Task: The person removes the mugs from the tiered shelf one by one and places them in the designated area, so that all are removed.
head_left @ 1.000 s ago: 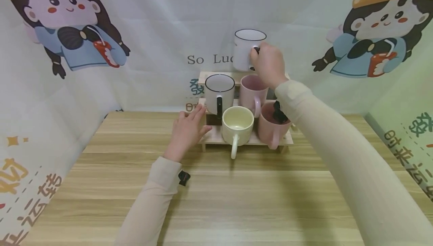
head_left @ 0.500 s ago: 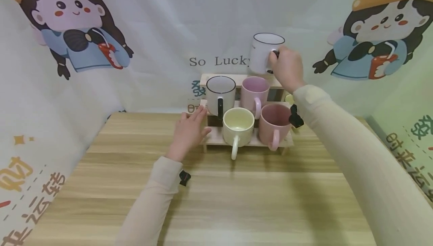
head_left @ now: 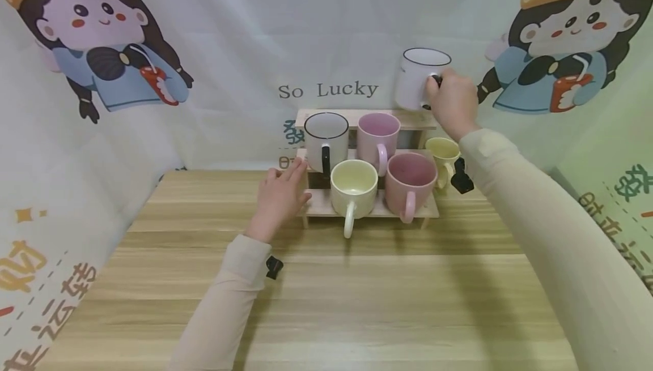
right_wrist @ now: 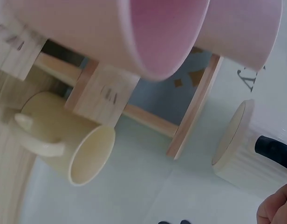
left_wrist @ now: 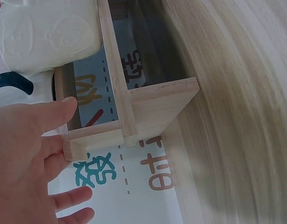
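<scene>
In the head view my right hand (head_left: 454,102) grips the black handle of a white mug (head_left: 414,85) with a black rim. The mug is upright, off the right part of the top tier of a wooden rack (head_left: 352,115). Its base shows apart from the rack's end in the right wrist view. My left hand (head_left: 279,198) touches the rack's left end with fingers stretched out; in the left wrist view thumb and fingers lie at the wooden corner (left_wrist: 76,149). Below stand another black-rimmed white mug (head_left: 326,139), a lilac mug (head_left: 374,133), a cream mug (head_left: 352,190) and a pink mug (head_left: 408,181).
A yellow mug (head_left: 442,153) stands on the wooden table (head_left: 357,303) just right of the rack, beside the right cuff. A printed cloth backdrop (head_left: 245,48) hangs close behind the rack and along both sides.
My right hand has moved rightward along the top tier with the white mug, and the yellow mug has come into view from behind the sleeve. The left hand has stayed at the rack.
</scene>
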A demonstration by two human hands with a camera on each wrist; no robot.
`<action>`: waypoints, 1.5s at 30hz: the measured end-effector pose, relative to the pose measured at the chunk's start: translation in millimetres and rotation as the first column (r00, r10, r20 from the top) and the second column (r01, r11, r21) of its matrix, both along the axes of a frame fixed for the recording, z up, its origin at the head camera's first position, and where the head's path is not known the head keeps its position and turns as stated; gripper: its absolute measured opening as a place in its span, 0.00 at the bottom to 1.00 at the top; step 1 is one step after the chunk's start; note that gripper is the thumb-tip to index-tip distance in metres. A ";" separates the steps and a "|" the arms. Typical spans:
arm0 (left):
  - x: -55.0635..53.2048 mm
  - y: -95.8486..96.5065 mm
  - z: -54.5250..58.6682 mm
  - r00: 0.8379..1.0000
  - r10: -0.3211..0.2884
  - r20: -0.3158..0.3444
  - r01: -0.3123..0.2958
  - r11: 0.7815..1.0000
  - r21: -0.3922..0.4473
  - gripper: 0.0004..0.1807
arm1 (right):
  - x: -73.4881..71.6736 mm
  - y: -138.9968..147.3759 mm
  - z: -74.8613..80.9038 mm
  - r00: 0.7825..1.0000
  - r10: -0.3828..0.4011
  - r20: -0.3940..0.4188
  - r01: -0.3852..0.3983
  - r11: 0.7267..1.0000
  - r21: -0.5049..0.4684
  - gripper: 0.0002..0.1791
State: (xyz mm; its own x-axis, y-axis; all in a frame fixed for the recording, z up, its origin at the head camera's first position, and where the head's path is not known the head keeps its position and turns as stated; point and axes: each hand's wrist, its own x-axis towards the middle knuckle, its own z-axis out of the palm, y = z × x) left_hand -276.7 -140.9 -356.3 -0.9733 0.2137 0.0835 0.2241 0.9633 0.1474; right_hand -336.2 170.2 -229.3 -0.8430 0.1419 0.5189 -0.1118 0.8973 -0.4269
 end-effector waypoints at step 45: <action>0.5 -0.1 -1.3 0.999 -0.026 -0.024 0.027 0.999 0.033 0.39 | 25.0 116.1 -74.2 0.992 -0.127 -0.011 0.128 0.990 0.054 0.23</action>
